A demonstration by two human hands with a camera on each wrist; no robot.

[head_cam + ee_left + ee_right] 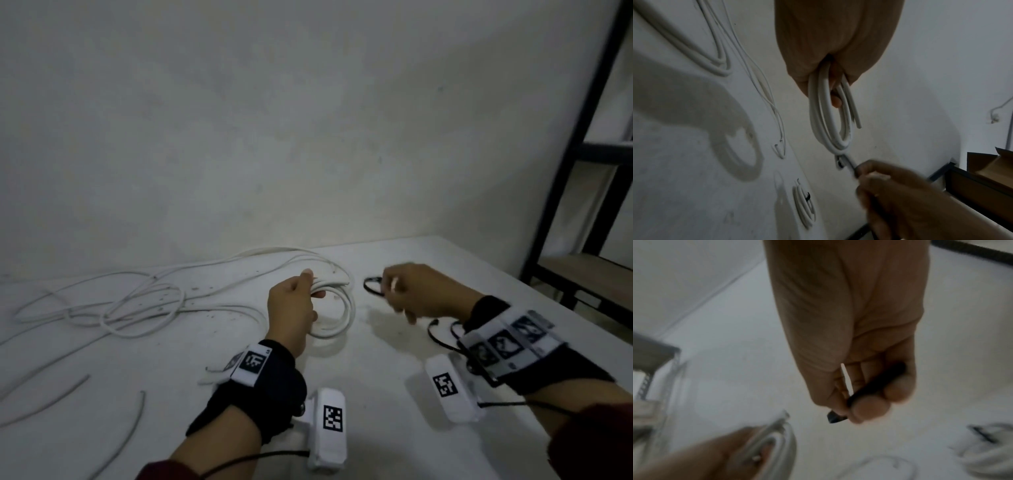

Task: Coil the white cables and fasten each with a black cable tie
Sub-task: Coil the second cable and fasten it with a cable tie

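Note:
My left hand (301,294) grips a coil of white cable (337,308) held just above the white table (376,359); in the left wrist view the coil (830,116) hangs from the curled fingers, one cut end sticking out. My right hand (407,291) pinches a black cable tie (371,286) a short way right of the coil. The right wrist view shows that tie (869,392) between thumb and fingers, blurred. In the left wrist view the tie (846,164) sits just below the coil's bottom loop.
Loose white cables (137,301) sprawl over the table's left and back, with short pieces (130,431) near the front left. A tied coil (804,206) lies on the table. More black ties (442,337) lie under my right wrist. A dark metal shelf (589,171) stands at right.

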